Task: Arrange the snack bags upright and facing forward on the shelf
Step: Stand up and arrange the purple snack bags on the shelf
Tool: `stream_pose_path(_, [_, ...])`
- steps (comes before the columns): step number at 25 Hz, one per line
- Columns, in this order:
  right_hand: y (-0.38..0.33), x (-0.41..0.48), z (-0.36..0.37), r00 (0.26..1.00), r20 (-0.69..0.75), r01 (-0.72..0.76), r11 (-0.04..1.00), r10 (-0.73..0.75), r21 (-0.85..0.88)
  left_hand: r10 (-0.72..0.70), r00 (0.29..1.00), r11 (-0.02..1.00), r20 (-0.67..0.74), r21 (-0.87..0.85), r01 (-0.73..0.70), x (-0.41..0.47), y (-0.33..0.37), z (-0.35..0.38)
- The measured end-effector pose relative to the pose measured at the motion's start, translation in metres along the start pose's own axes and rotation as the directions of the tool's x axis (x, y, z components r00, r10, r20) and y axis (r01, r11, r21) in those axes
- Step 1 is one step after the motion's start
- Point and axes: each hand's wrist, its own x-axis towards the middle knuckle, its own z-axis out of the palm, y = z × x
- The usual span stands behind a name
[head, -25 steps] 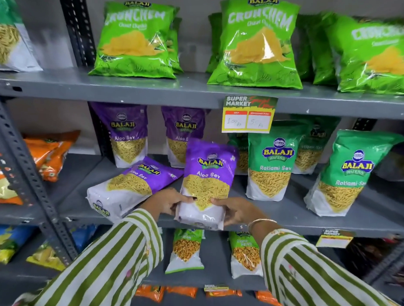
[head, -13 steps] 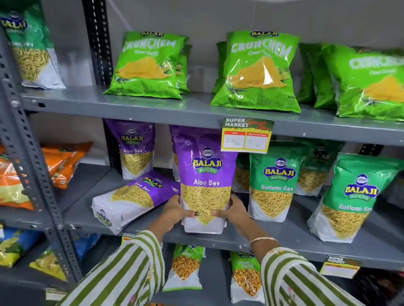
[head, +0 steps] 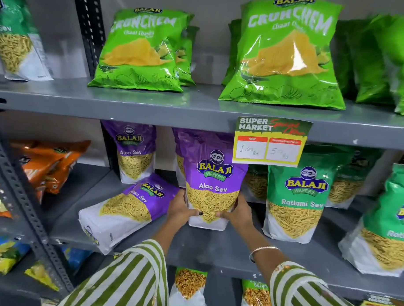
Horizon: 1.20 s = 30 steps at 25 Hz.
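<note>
Aloo Sev bag (head: 212, 175) upright on shelf (head: 222, 248) — left hand (head: 180, 210), right hand (head: 238, 212), fingers clasping its lower sides.

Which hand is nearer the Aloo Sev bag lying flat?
Left. The left hand sits beside the flat Aloo Sev bag; the right hand is across the upright Aloo Sev bag both hold.

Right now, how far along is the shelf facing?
Done: the back Aloo Sev bag and the Ratlami Sev bag stand upright, labels forward. In hand: the left hand and right hand grip the front Aloo Sev bag, upright on the middle shelf. Left: the toppled Aloo Sev bag lies on its side beside it.
</note>
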Motion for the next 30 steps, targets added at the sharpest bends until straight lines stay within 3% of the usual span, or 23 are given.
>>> stream_pose_path(7, [0.015, 0.005, 0.008, 0.998, 0.036, -0.051, 0.999, 0.051, 0.0, -0.046, 0.999, 0.998, 0.007, -0.034, 0.046, 0.011, -0.019, 0.013])
stream_pose_path(12, [0.0, 0.001, 0.01, 0.98, 0.046, -0.187, 0.977, 0.193, -0.104, 0.011, 0.985, 0.992, 0.171, 0.126, -0.033, 0.002, -0.015, -0.019])
stream_pose_path(14, [-0.007, -0.005, 0.011, 0.911, 0.149, -0.359, 0.917, 0.385, -0.171, 0.076, 0.99, 0.963, 0.117, 0.25, -0.104, 0.003, -0.016, -0.054])
stream_pose_path(15, [-0.013, -0.012, 0.013, 0.832, 0.238, -0.455, 0.862, 0.501, -0.225, 0.096, 0.993, 0.945, 0.067, 0.308, -0.112, 0.005, -0.017, -0.077])
stream_pose_path(17, [-0.024, -0.021, 0.027, 0.659, 0.359, -0.563, 0.75, 0.661, -0.347, 0.034, 0.999, 0.938, -0.027, 0.347, -0.022, 0.011, -0.025, -0.124])
stream_pose_path(18, [-0.03, -0.024, 0.04, 0.613, 0.41, -0.574, 0.737, 0.675, -0.356, -0.042, 0.997, 0.943, -0.06, 0.328, 0.06, 0.015, -0.032, -0.146])
stream_pose_path(20, [-0.043, -0.029, 0.077, 0.621, 0.482, -0.581, 0.776, 0.618, -0.247, -0.208, 0.971, 0.903, -0.117, 0.357, 0.237, 0.019, -0.051, -0.186])
stream_pose_path(22, [-0.053, -0.035, 0.12, 0.632, 0.537, -0.616, 0.783, 0.558, -0.089, -0.301, 0.948, 0.873, -0.105, 0.369, 0.319, 0.02, -0.069, -0.21])
stream_pose_path(25, [-0.065, -0.048, 0.176, 0.576, 0.61, -0.753, 0.644, 0.544, 0.137, -0.378, 0.926, 0.896, -0.015, 0.244, 0.37, 0.02, -0.088, -0.224])
stream_pose_path(30, [-0.076, -0.062, 0.219, 0.543, 0.654, -0.811, 0.531, 0.527, 0.246, -0.442, 0.889, 0.89, 0.124, 0.185, 0.416, 0.02, -0.092, -0.226])
